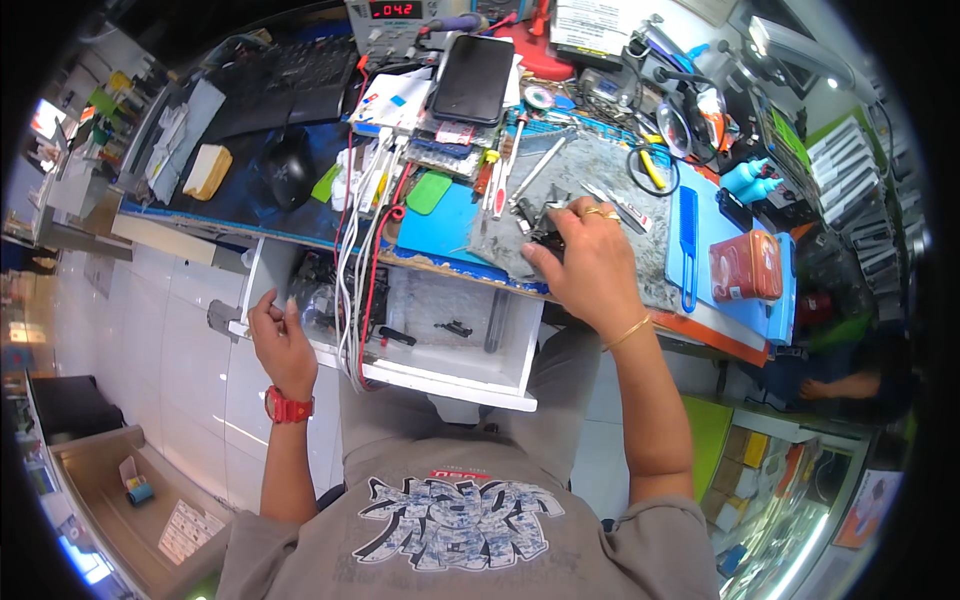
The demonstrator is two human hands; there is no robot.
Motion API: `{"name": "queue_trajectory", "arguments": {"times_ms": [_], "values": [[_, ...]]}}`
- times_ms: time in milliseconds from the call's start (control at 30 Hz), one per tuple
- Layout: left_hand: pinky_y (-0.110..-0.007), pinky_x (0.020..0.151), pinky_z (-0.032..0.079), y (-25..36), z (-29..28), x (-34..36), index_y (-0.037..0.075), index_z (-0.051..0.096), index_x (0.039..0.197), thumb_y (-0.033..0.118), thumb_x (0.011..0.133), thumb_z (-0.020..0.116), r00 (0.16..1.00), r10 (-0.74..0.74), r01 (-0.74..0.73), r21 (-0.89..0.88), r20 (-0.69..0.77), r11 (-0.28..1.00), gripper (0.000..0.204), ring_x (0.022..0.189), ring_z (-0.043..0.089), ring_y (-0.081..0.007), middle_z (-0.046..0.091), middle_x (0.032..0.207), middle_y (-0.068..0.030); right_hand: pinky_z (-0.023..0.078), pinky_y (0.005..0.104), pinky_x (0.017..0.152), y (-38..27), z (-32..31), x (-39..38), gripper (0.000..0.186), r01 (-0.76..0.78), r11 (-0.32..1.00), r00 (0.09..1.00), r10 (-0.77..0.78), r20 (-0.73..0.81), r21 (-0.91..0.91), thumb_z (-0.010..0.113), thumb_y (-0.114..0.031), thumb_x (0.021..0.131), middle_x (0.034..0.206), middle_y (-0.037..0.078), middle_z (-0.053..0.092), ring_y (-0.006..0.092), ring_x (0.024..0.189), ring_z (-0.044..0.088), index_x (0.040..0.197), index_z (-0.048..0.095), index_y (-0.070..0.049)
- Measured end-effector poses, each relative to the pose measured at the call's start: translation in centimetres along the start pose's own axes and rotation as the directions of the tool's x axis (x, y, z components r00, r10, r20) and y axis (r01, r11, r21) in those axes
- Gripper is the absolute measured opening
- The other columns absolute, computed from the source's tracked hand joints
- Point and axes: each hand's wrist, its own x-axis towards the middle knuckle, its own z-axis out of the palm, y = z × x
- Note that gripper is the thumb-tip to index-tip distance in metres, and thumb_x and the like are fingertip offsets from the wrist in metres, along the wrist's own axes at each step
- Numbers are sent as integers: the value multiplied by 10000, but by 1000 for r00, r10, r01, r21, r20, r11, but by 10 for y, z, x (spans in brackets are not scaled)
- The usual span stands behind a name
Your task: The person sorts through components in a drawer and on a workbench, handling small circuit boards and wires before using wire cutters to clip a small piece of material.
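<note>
My right hand (600, 262) reaches over the grey work mat (575, 160), thumb and fingers closed around a cluster of small dark parts (543, 222). Their exact kind is partly hidden by the fingers. Below the bench edge, my left hand (283, 345) is raised beside the left front corner of a pulled-out white drawer (450, 378). Its fingers are loosely curled, the thumb stands apart, and nothing shows in it. Inside the drawer lie a heap of dark parts (325, 290) and a few small black pieces (455, 327).
White and red cables (352, 270) hang over the bench edge across the drawer. Around the mat lie a screwdriver (513, 150), yellow-handled pliers (652, 165), a blue brush (688, 240) and a reddish container (745, 266). A black phone (472, 80) rests on stacked boxes; left is a mouse (290, 168).
</note>
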Motion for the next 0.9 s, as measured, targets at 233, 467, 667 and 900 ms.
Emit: {"name": "queue_trajectory", "arguments": {"times_ms": [233, 467, 667, 900], "values": [[-300, 709, 444, -5, -1, -3, -9, 628, 1308, 90, 1032, 659, 997, 76, -76, 4, -31, 997, 295, 774, 481, -147, 562, 976, -57, 548, 470, 871, 3, 5, -6, 228, 109, 987, 991, -118, -69, -121, 782, -184, 864, 1031, 174, 666, 409, 1068, 631, 963, 702, 5], [-302, 702, 445, 0, -3, -3, -3, 636, 1298, 85, 1023, 668, 999, 39, -38, 32, -23, 999, 291, 743, 479, -148, 593, 989, -59, 558, 458, 929, 13, 19, -23, 138, 146, 935, 973, -194, -123, -323, 668, -100, 935, 1123, 163, 695, 431, 1163, 644, 1033, 654, -4], [-310, 682, 448, -1, -3, -2, 1, 640, 1288, 89, 1020, 671, 996, 75, -74, 16, -39, 997, 284, 707, 478, -149, 621, 1025, -69, 556, 446, 868, 22, 7, -27, 137, 159, 935, 966, -214, -145, -318, 677, -85, 923, 1079, 154, 695, 381, 1028, 667, 1029, 644, -5], [-312, 680, 446, -3, -2, -2, 2, 643, 1279, 91, 1017, 673, 993, 109, -107, 33, -50, 994, 279, 693, 478, -154, 634, 1044, -74, 553, 430, 790, 23, 0, -24, 147, 97, 932, 918, -220, -332, -350, 687, -96, 921, 1053, 136, 695, 337, 966, 671, 1039, 646, -19]]}}
